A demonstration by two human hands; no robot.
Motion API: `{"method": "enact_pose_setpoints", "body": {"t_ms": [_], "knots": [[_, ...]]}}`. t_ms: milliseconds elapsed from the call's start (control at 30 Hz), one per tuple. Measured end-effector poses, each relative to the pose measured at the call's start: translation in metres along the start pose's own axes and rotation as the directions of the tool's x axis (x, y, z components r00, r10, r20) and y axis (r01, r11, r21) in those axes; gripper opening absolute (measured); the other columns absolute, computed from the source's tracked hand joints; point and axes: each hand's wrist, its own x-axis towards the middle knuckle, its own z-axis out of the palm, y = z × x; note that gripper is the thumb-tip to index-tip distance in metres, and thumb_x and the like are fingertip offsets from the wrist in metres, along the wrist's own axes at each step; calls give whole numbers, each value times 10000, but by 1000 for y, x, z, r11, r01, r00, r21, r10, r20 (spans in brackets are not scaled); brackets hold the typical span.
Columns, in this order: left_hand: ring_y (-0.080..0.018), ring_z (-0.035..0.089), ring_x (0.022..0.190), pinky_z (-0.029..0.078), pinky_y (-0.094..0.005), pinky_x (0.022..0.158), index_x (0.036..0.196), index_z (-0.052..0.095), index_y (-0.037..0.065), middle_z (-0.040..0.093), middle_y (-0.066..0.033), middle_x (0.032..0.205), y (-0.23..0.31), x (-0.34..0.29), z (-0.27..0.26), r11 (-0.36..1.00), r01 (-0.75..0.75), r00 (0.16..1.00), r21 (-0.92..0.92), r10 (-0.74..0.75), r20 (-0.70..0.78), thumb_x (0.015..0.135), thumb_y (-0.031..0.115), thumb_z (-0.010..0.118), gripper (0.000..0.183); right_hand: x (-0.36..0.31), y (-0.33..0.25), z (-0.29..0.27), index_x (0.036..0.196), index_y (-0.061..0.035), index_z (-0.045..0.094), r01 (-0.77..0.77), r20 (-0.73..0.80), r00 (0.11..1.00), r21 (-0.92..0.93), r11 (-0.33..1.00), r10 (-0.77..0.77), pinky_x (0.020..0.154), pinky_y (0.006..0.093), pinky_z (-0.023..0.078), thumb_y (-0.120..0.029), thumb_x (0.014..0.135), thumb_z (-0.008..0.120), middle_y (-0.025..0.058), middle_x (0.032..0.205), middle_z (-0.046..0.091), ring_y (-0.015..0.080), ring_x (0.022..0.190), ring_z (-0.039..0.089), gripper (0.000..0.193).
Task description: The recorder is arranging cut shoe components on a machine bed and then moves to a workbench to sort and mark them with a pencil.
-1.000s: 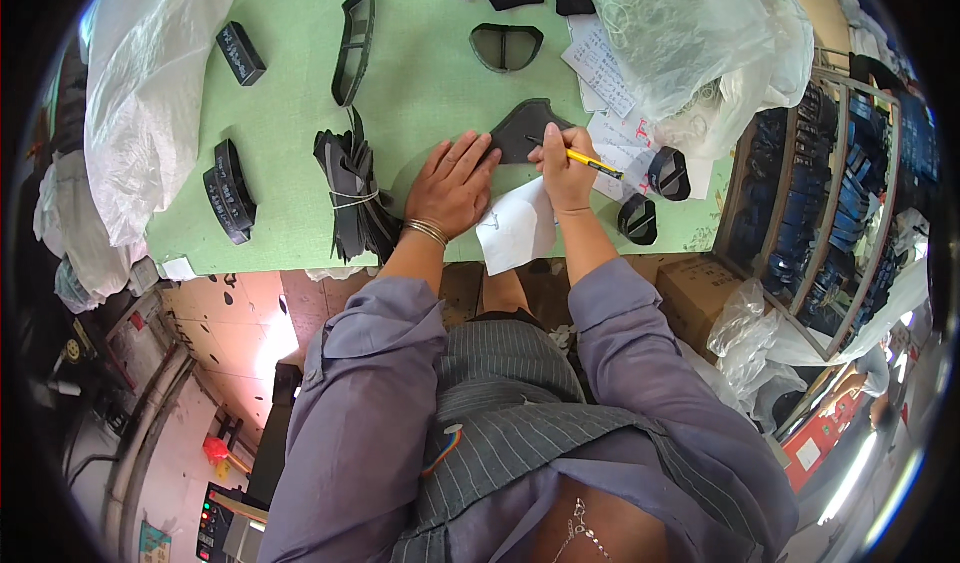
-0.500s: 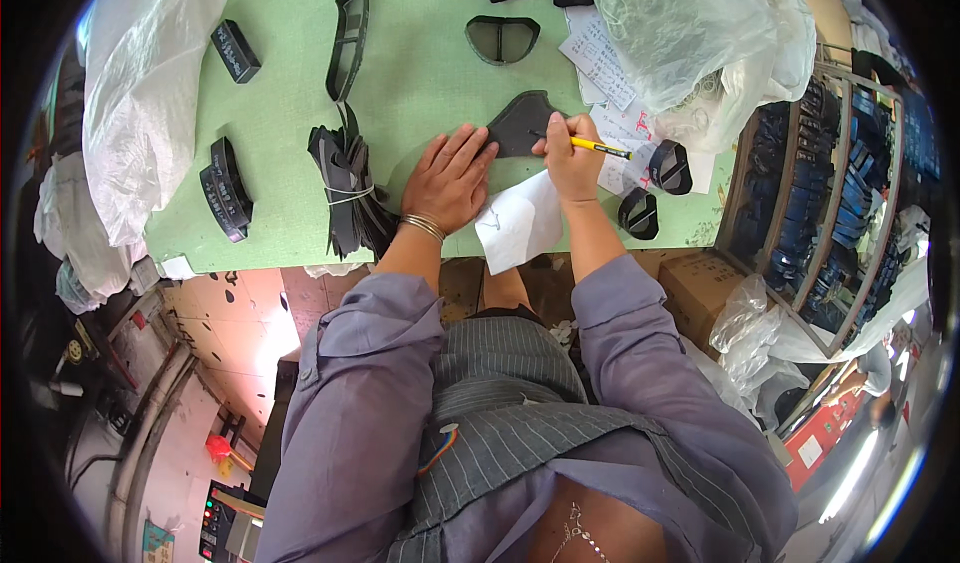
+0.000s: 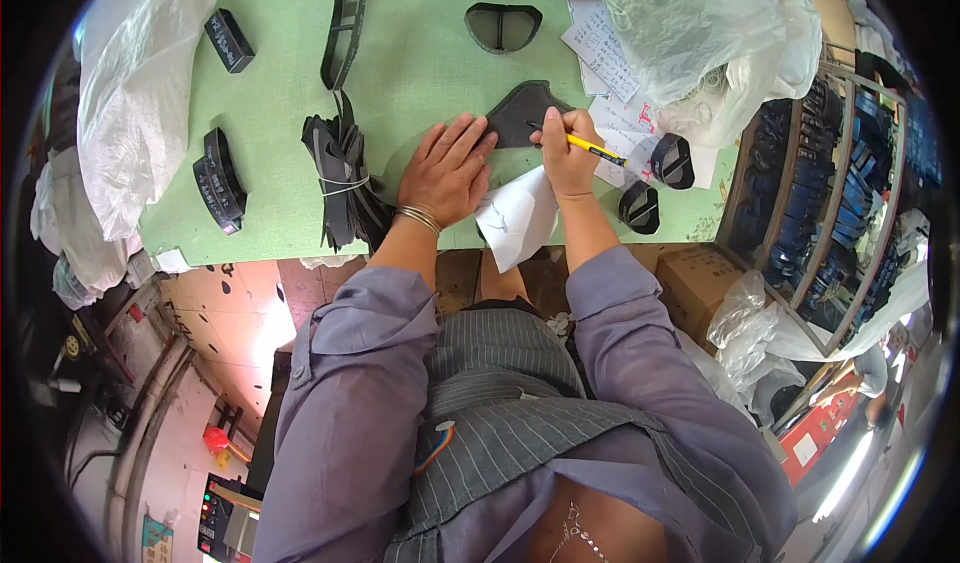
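Observation:
A dark grey, flat cut piece of sheet material (image 3: 516, 115) lies on the green tabletop. My left hand (image 3: 447, 171) rests palm down with fingers stretched out, its fingertips at the left edge of that piece. Over the piece's right part, my right hand (image 3: 568, 153) grips a yellow pencil (image 3: 598, 150), its tip pointing at the dark surface. Between my wrists, a white paper (image 3: 518, 218) with a drawn mark hangs over the table's near edge. To the left of my left hand stands a bundle of dark strips (image 3: 345, 188) bound with a band.
Black-rimmed metal cutting dies (image 3: 503, 29) are spread about the table, including a long one (image 3: 345, 28) at the far left. Handwritten papers (image 3: 622, 113) and a clear plastic bag (image 3: 710, 38) lie at the right. Beside the table stands a rack (image 3: 815, 213) of dark items.
The whole view has shifted slightly, so the tabletop things sit a little higher. My right hand and the pencil have moved only slightly over the dark piece; my left hand stays flat.

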Motion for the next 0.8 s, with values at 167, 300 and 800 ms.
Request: {"method": "enact_pose_setpoints", "body": {"t_ms": [167, 300, 800], "knots": [[-190, 384, 1320, 240, -385, 1108, 1217, 609, 142, 484, -36, 1371, 0, 0, -4, 1000, -9, 1000, -18, 9, 10, 818, 325, 577, 440, 0, 1, 0, 702, -57, 472, -14, -33, 999, 2, 1000, 14, 489, 274, 474, -213, 900, 611, 64, 544, 614, 156, 491, 620, 287], [-197, 365, 1333, 230, -391, 1111, 1217, 607, 132, 473, -48, 1380, 0, 0, -5, 999, -10, 1000, -51, 11, 23, 799, 395, 579, 495, 0, -1, 2, 701, -60, 467, 51, -40, 998, -100, 994, -55, 487, 279, 470, -215, 903, 603, 63, 537, 607, 168, 482, 616, 289], [-194, 379, 1323, 257, -392, 1100, 1215, 607, 129, 470, -46, 1380, 2, 1, -6, 999, 12, 999, -43, -11, 35, 746, 430, 642, 558, 4, -9, 0, 717, -47, 484, -66, -38, 997, -34, 997, 64, 465, 258, 461, -242, 911, 608, 57, 552, 615, 114, 472, 590, 301]]}}
